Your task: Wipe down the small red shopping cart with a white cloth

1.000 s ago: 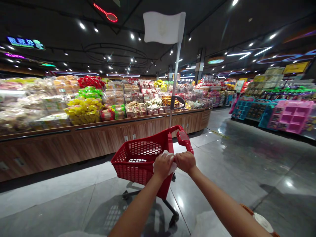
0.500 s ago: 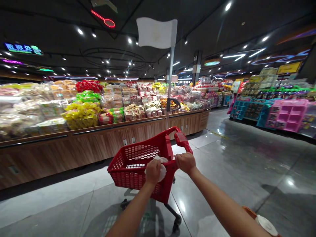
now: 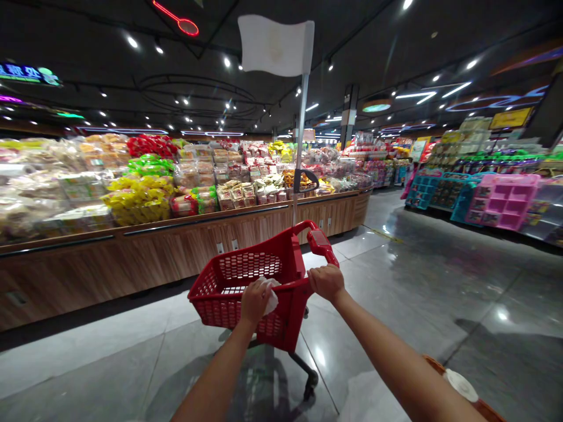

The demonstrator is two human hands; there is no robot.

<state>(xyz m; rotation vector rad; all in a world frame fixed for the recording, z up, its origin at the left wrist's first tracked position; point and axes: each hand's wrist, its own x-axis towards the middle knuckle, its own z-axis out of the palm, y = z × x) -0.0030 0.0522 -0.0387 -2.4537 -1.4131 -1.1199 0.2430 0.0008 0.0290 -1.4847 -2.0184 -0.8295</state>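
Note:
My left hand is shut on a white tissue, pressing it against the near rim of a red plastic shopping cart basket. My right hand grips the cart's red handle bar near its right corner. The basket's mesh walls show nothing inside it. A white flag stands on a thin metal pole rising from the cart's far side. Part of the cart's wheeled base shows below the basket.
A long wood-fronted display counter piled with bagged snacks runs along the left. Pink and teal plastic racks stand at the right. Polished grey floor lies between them. An orange-rimmed object sits at the bottom right.
My left hand and the tissue have slid leftward along the basket's near rim. My right hand stays on the handle, and the whole scene has shifted slightly left.

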